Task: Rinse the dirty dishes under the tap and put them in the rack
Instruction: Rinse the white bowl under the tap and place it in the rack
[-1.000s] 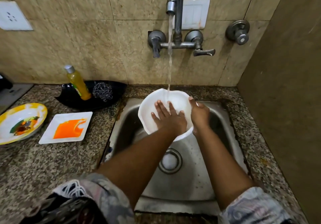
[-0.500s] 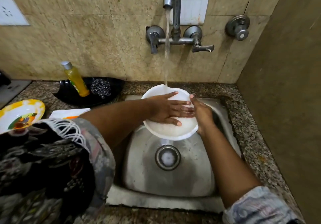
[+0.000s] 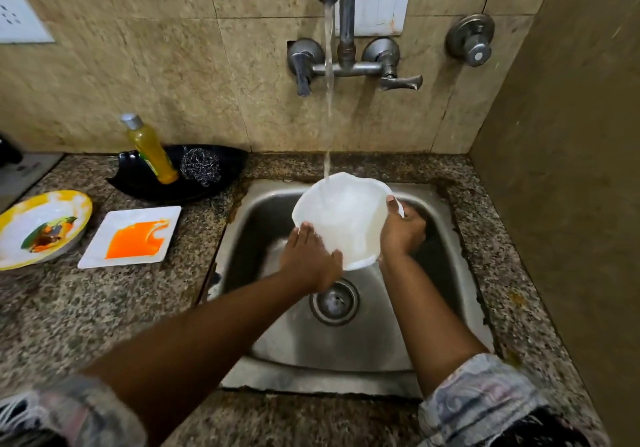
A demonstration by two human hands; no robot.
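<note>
Granite counter (image 3: 104, 311) wraps a steel sink (image 3: 346, 339) set against a tiled wall; wall tap (image 3: 341, 23) running, a steady stream falling into the basin's far side. No rack in view anywhere, so where rinsed dishes go cannot be told from here. In the sink, held up above the drain (image 3: 334, 302), a white plate (image 3: 341, 218) tilted toward the camera, the water landing on its upper face and sheeting down. The face looks clean, though glare and running water hide fine residue. Left hand (image 3: 311, 259) grips the plate's lower-left rim, thumb on the face, fingers curled behind. Right hand (image 3: 401, 231) clamps the right rim, thumb over the edge, fingers wrapped round the back. Both hands closed on the plate; neither free. Judgement: the rinse of this plate is well along, close to done, with the transfer to the rack not yet begun. Left on the counter, well apart from the sink: a round yellow-rimmed plate (image 3: 38, 228) with food scraps, and just beside it a square white plate (image 3: 133, 237) smeared with orange sauce, both unrinsed. Behind them a black dish (image 3: 207, 183) holds a yellow soap bottle (image 3: 150, 150) and a steel scrubber (image 3: 200, 166), untouched. Tally as visible: one dish under water, two dirty ones waiting, none seen racked. Most of the task is still ahead.
</note>
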